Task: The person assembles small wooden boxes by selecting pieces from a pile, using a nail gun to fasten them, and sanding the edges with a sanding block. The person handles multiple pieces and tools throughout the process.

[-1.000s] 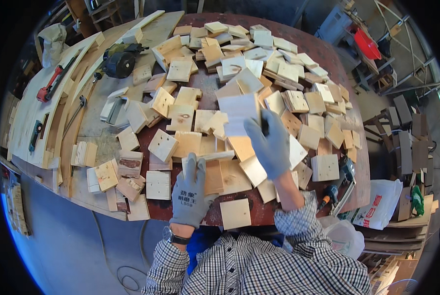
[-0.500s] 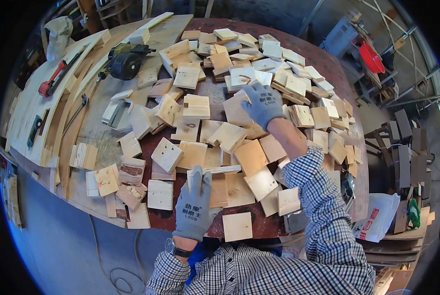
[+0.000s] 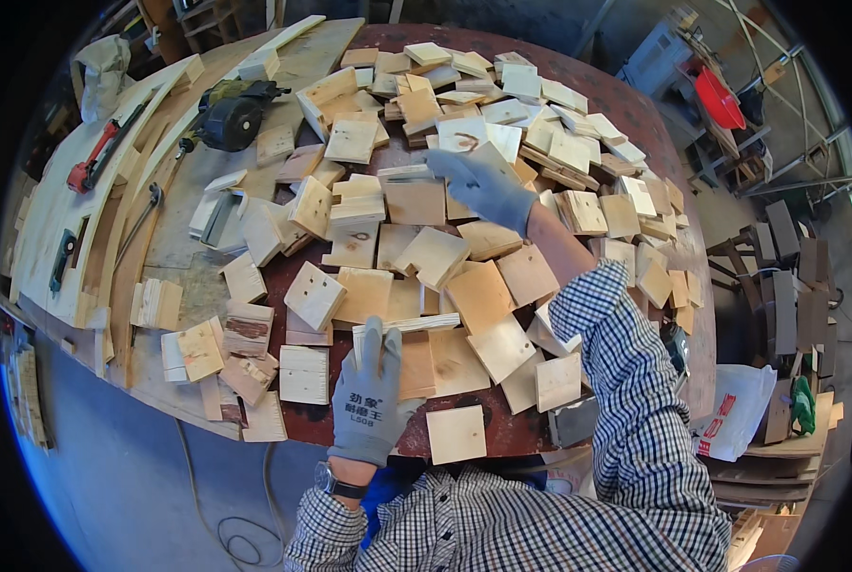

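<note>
Both my hands wear grey work gloves with dark print. My left hand [image 3: 374, 396] rests at the near side of the heap, its fingers stretched out and thumb spread, over the end of a thin-edged wooden board [image 3: 416, 324]. My right hand [image 3: 491, 191] reaches across the middle of the heap. Its fingers lie at the upper right corner of a square wooden block [image 3: 415, 203], tilted so its top edge shows; the grip is partly hidden. Just right of my left hand, a single square block [image 3: 456, 435] lies flat at the table's front edge.
Many loose wooden blocks [image 3: 355, 140] cover the dark red table [image 3: 626, 86]. To the left, a plywood sheet [image 3: 173, 243] bears a black power tool [image 3: 231, 116], a red-handled tool [image 3: 102, 157] and a metal rod. A white plastic bag [image 3: 736, 410] hangs at the right.
My right hand has moved left, and the square block by its fingers has shifted left and tilted up. My left hand stays in place over the board. The view has shifted slightly.
</note>
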